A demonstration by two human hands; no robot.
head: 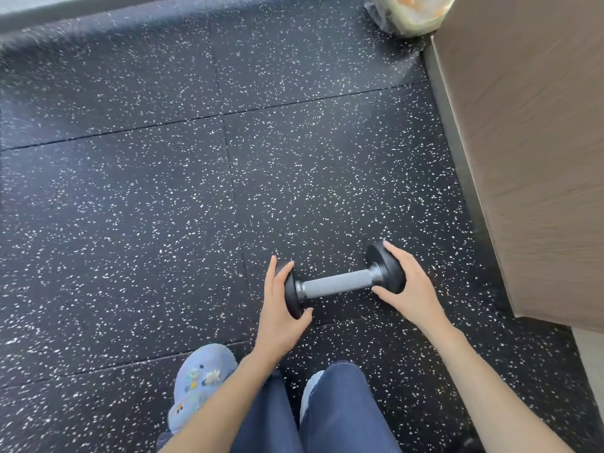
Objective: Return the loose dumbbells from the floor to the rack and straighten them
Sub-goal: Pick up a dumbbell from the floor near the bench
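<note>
One dumbbell (338, 283), lower centre-right of frame. Black round heads, grey knurled handle. The long axis runs roughly left to right across the frame with a slight tilt: the left head sits lower in the frame, nearer the person, and the right head sits higher, toward the wooden panel (529, 158) along the right edge.

Left hand (281, 312) cups the left head from its outer face, with the fingers reaching over the far rim and the thumb hooked at the near rim. Right hand (413, 289) wraps the right head the same way, fingers laid over the top and thumb pressed at the near side by the handle's end. Both hands are closed around the heads; the handle between them is bare.

Dumbbell is low over the black speckled floor (163, 191), close to a tile seam. Cannot tell whether it rests on the rubber or is just lifted off it.

Bottom of frame: dark blue trousers (336, 416) and a blue clog (202, 380) with small charms, lower left. A plastic-wrapped bundle (408, 14) stands at top right beside the panel's corner, blurred.
</note>
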